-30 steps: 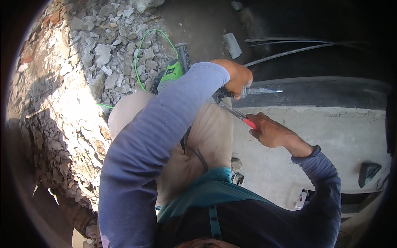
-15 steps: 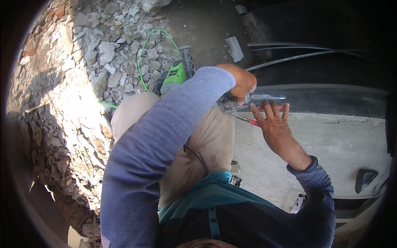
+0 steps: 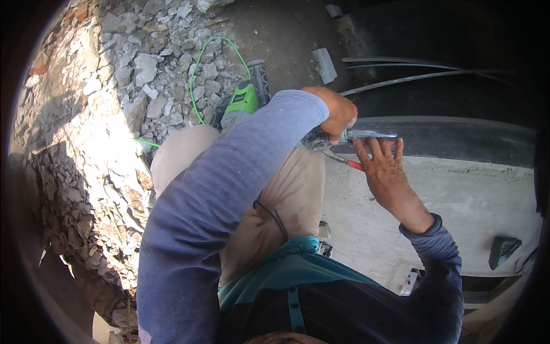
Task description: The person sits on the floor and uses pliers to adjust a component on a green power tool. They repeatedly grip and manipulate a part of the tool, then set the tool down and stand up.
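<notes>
Red-handled pliers (image 3: 355,165): right of upper centre. Right hand (image 3: 385,176): grip partly closed across the handles, which stand apart. Left hand (image 3: 339,114): curled beside the metal bit (image 3: 373,134); its hold is hidden, cannot tell. Expected handling: rigid, moderately heavy, not fragile; grasp near handle ends.

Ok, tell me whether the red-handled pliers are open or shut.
The pliers look open: their red handles stand apart at the right hand. The jaws are too unclear to tell.
</notes>
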Available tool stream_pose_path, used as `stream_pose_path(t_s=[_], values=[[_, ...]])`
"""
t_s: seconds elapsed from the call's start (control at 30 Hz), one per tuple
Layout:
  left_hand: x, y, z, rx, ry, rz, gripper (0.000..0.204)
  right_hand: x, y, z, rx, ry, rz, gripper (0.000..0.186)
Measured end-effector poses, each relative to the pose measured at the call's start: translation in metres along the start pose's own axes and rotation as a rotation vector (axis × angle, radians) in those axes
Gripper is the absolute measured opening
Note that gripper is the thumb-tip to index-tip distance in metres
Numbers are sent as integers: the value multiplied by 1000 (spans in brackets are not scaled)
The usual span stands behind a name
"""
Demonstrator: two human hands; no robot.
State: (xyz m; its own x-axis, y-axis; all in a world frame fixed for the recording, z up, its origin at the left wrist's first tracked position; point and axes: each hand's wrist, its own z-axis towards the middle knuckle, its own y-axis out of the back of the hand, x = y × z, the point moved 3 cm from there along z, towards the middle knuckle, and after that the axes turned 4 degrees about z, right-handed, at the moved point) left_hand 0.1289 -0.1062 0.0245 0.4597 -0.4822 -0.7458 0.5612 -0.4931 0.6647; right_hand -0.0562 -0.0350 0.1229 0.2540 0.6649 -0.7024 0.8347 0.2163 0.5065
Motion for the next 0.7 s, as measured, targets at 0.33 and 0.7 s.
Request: stream_pose_path(t_s=[0.33,0.7], values=[[-1,-1,2,-4,12,-20,67,-3,-4,2,102,-31,129,71],[2,-3,10,-11,-11,-16,68,-28,-10,22,311,-2,296,69]])
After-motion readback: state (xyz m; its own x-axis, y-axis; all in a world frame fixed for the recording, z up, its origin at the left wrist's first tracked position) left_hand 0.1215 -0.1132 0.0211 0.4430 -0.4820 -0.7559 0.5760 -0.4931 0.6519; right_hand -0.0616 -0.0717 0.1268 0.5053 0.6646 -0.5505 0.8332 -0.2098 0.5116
